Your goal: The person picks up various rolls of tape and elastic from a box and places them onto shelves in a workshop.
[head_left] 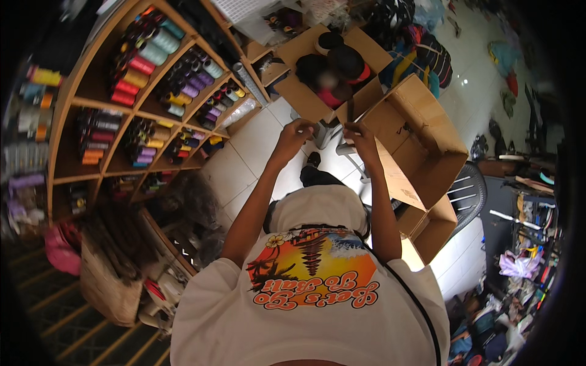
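Both hands are raised in front of the chest, the left hand (295, 135) and right hand (360, 135) near each other, just short of the far box (308, 97). Each grip is curled, but whether it pinches anything I cannot tell. A second box (421, 143) lies open on the right.

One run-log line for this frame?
left hand: raised, fingers pinched, contents unclear | right hand: at cardboard box flap | nearby: thread-spool shelf

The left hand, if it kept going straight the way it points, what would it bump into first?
Probably the open cardboard box holding dark spools, just beyond the left hand. Depth is unclear, so it might pass under it.
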